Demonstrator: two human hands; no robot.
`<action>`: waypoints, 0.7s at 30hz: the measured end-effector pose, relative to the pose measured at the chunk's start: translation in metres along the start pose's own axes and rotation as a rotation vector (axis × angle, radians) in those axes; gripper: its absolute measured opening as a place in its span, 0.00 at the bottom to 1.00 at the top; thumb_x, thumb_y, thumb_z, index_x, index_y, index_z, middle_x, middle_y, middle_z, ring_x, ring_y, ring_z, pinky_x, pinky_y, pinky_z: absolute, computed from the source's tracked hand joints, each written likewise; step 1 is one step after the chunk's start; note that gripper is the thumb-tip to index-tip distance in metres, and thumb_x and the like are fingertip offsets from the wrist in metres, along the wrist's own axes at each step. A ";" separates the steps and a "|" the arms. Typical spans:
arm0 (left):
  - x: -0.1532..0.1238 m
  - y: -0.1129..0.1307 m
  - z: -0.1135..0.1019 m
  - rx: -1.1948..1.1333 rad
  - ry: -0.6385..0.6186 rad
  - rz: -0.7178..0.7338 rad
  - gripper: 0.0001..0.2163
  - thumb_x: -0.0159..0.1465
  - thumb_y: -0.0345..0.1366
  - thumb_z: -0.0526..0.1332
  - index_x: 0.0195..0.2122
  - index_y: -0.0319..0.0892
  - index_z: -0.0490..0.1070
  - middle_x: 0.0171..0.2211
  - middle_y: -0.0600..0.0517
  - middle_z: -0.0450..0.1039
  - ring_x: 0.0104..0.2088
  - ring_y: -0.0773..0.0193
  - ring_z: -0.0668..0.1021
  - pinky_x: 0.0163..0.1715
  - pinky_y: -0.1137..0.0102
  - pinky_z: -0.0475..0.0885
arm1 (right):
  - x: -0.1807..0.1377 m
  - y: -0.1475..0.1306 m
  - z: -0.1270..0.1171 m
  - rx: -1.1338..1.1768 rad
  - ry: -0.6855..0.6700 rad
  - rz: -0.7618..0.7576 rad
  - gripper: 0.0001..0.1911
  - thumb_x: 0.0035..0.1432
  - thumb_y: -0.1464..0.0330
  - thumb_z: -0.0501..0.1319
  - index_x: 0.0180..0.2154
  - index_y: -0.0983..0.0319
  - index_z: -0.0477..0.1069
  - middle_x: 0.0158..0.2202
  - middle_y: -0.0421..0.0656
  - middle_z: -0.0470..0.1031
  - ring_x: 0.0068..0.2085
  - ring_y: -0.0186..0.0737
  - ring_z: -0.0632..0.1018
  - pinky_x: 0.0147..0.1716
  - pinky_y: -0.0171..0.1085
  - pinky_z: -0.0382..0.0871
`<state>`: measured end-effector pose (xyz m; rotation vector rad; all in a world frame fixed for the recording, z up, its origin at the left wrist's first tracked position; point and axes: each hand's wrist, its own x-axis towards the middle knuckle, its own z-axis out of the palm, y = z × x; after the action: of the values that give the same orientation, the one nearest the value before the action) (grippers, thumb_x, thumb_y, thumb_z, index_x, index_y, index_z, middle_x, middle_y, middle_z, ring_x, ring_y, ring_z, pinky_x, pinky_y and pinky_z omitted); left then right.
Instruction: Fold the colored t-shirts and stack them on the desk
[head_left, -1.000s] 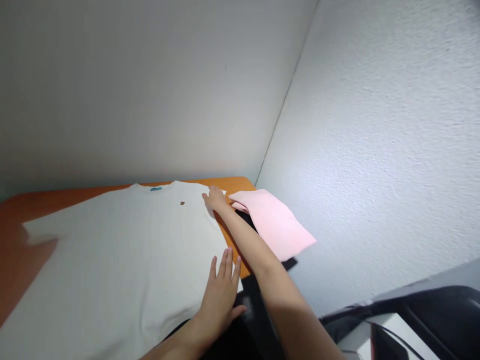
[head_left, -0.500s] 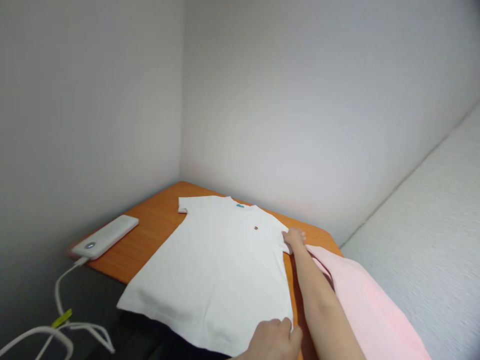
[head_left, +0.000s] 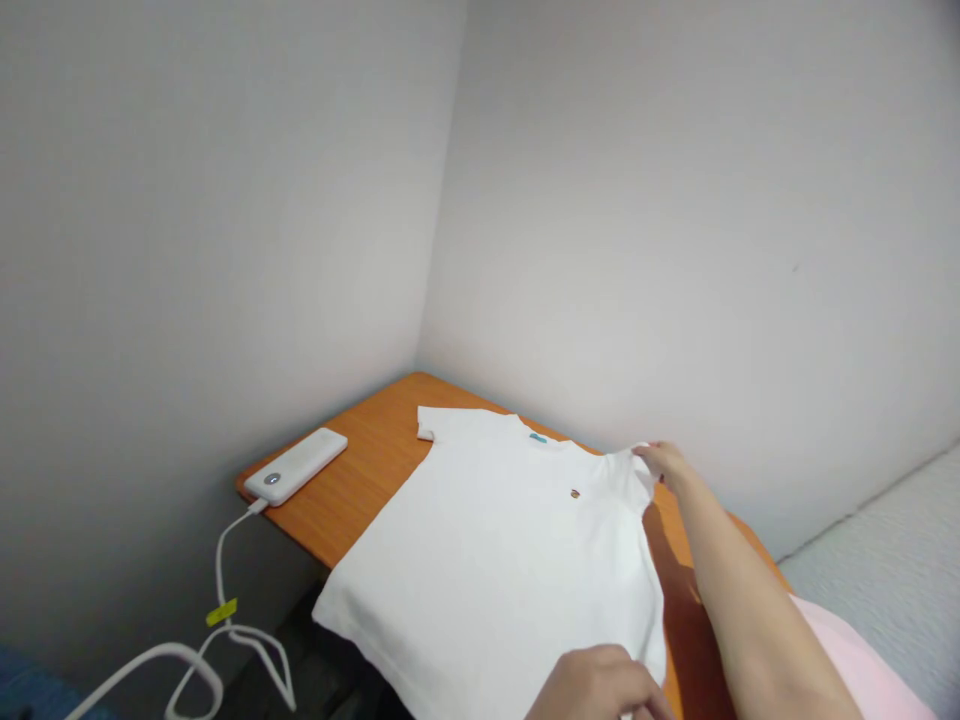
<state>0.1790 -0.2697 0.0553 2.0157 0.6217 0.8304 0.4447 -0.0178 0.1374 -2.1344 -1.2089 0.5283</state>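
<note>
A white T-shirt (head_left: 495,540) lies spread out on the wooden table, its collar toward the wall and its hem hanging over the near edge. A small brown mark sits on its chest, and a blue label shows inside the neck. With fingers pinched, my right hand (head_left: 660,460) holds the right-side sleeve slightly raised, so the cloth around that shoulder is wrinkled. My left hand (head_left: 604,685) is at the bottom of the frame with curled fingers closed on the shirt near its right hem corner; the fingertips are partly hidden.
On the left of the table (head_left: 382,415) lies a white power bank (head_left: 296,467). Its white cable (head_left: 220,560), with a yellow tag, hangs over the edge. Pink cloth (head_left: 855,650) lies at the lower right. Walls (head_left: 637,250) stand behind and to the left.
My right hand has pinched the sleeve and lifted it, drawing that side of the shirt up. The view has turned left, so everything sits further right; less of the pink cloth shows.
</note>
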 end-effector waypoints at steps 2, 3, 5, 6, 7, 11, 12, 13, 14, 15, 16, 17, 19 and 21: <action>-0.013 0.020 -0.039 -0.161 0.148 -0.070 0.11 0.57 0.29 0.57 0.36 0.41 0.79 0.31 0.50 0.72 0.21 0.73 0.66 0.18 0.78 0.59 | 0.004 -0.044 0.009 0.099 -0.033 -0.036 0.06 0.64 0.70 0.59 0.40 0.66 0.71 0.26 0.39 0.71 0.25 0.30 0.72 0.27 0.32 0.69; -0.021 0.027 -0.059 -0.222 0.214 -0.116 0.10 0.58 0.30 0.57 0.35 0.40 0.78 0.31 0.51 0.71 0.19 0.75 0.62 0.15 0.78 0.55 | 0.005 -0.069 0.019 0.146 -0.042 -0.068 0.06 0.63 0.71 0.59 0.42 0.66 0.71 0.26 0.39 0.71 0.24 0.30 0.72 0.27 0.31 0.68; -0.043 0.034 -0.095 -0.297 0.349 -0.191 0.10 0.61 0.35 0.57 0.35 0.40 0.77 0.30 0.52 0.69 0.17 0.77 0.57 0.14 0.78 0.51 | 0.005 -0.118 0.046 0.221 -0.057 -0.129 0.12 0.63 0.72 0.60 0.48 0.66 0.68 0.28 0.39 0.71 0.25 0.30 0.72 0.26 0.31 0.68; -0.056 0.034 -0.111 -0.308 0.422 -0.220 0.11 0.63 0.39 0.56 0.35 0.40 0.77 0.30 0.52 0.68 0.17 0.76 0.57 0.15 0.78 0.52 | 0.003 -0.143 0.065 0.245 -0.072 -0.158 0.14 0.63 0.71 0.60 0.50 0.65 0.67 0.30 0.39 0.72 0.27 0.30 0.73 0.27 0.31 0.68; -0.070 0.031 -0.126 -0.305 0.501 -0.252 0.13 0.64 0.42 0.55 0.35 0.41 0.76 0.29 0.52 0.67 0.18 0.76 0.58 0.16 0.78 0.54 | 0.000 -0.166 0.085 0.262 -0.094 -0.185 0.15 0.63 0.70 0.60 0.51 0.65 0.66 0.33 0.40 0.72 0.28 0.30 0.74 0.28 0.31 0.70; -0.132 -0.003 -0.169 -0.170 0.795 -0.421 0.15 0.63 0.50 0.56 0.37 0.44 0.74 0.32 0.52 0.71 0.23 0.69 0.68 0.22 0.76 0.66 | -0.026 -0.235 0.179 0.258 -0.218 -0.261 0.17 0.65 0.63 0.60 0.52 0.64 0.67 0.45 0.45 0.72 0.39 0.37 0.76 0.37 0.40 0.75; -0.147 -0.014 -0.175 -0.139 0.819 -0.478 0.15 0.63 0.50 0.56 0.38 0.44 0.73 0.32 0.52 0.72 0.24 0.68 0.69 0.23 0.75 0.68 | -0.036 -0.245 0.202 0.242 -0.251 -0.274 0.17 0.65 0.62 0.59 0.52 0.64 0.67 0.47 0.46 0.71 0.42 0.39 0.76 0.39 0.41 0.75; -0.161 -0.025 -0.180 -0.101 0.829 -0.539 0.15 0.62 0.50 0.56 0.39 0.45 0.72 0.33 0.52 0.73 0.24 0.67 0.70 0.24 0.73 0.70 | -0.045 -0.253 0.223 0.221 -0.282 -0.287 0.18 0.65 0.62 0.59 0.52 0.64 0.67 0.48 0.46 0.71 0.43 0.40 0.76 0.41 0.43 0.74; -0.173 -0.036 -0.182 -0.049 0.832 -0.598 0.15 0.62 0.50 0.55 0.40 0.45 0.70 0.33 0.53 0.73 0.24 0.65 0.72 0.25 0.72 0.71 | -0.055 -0.258 0.241 0.196 -0.310 -0.301 0.18 0.65 0.62 0.59 0.52 0.64 0.67 0.49 0.47 0.71 0.44 0.41 0.75 0.42 0.44 0.74; -0.183 -0.047 -0.184 0.023 0.837 -0.649 0.15 0.62 0.50 0.54 0.42 0.46 0.69 0.32 0.53 0.74 0.25 0.64 0.73 0.26 0.71 0.73 | -0.064 -0.261 0.257 0.167 -0.333 -0.319 0.18 0.65 0.62 0.59 0.52 0.64 0.67 0.50 0.47 0.70 0.45 0.41 0.75 0.43 0.45 0.74; -0.192 -0.056 -0.184 0.114 0.849 -0.689 0.15 0.62 0.49 0.53 0.43 0.46 0.68 0.33 0.53 0.74 0.28 0.62 0.76 0.30 0.69 0.74 | -0.071 -0.261 0.269 0.135 -0.350 -0.340 0.18 0.65 0.62 0.59 0.52 0.63 0.67 0.50 0.47 0.70 0.45 0.42 0.75 0.44 0.45 0.74; -0.199 -0.065 -0.184 0.214 0.864 -0.721 0.15 0.62 0.49 0.53 0.43 0.46 0.67 0.34 0.51 0.75 0.32 0.59 0.78 0.34 0.66 0.75 | -0.077 -0.260 0.278 0.101 -0.360 -0.363 0.18 0.65 0.61 0.60 0.53 0.63 0.67 0.50 0.47 0.70 0.46 0.42 0.75 0.44 0.46 0.73; -0.207 -0.080 -0.183 0.360 0.869 -0.779 0.17 0.61 0.52 0.53 0.41 0.45 0.65 0.38 0.46 0.76 0.40 0.53 0.79 0.44 0.60 0.74 | -0.083 -0.252 0.287 0.032 -0.359 -0.415 0.19 0.64 0.61 0.60 0.53 0.63 0.67 0.51 0.47 0.69 0.47 0.43 0.74 0.45 0.47 0.73; -0.211 -0.093 -0.182 0.355 0.830 -0.839 0.18 0.61 0.54 0.51 0.40 0.44 0.64 0.41 0.43 0.76 0.45 0.50 0.79 0.48 0.57 0.72 | -0.086 -0.235 0.287 -0.042 -0.342 -0.467 0.19 0.64 0.61 0.59 0.54 0.63 0.66 0.53 0.47 0.69 0.49 0.44 0.74 0.47 0.49 0.72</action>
<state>-0.1061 -0.2709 -0.0152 1.3665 2.0192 1.0271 0.0824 0.0910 0.0937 -1.7482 -1.8556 0.6724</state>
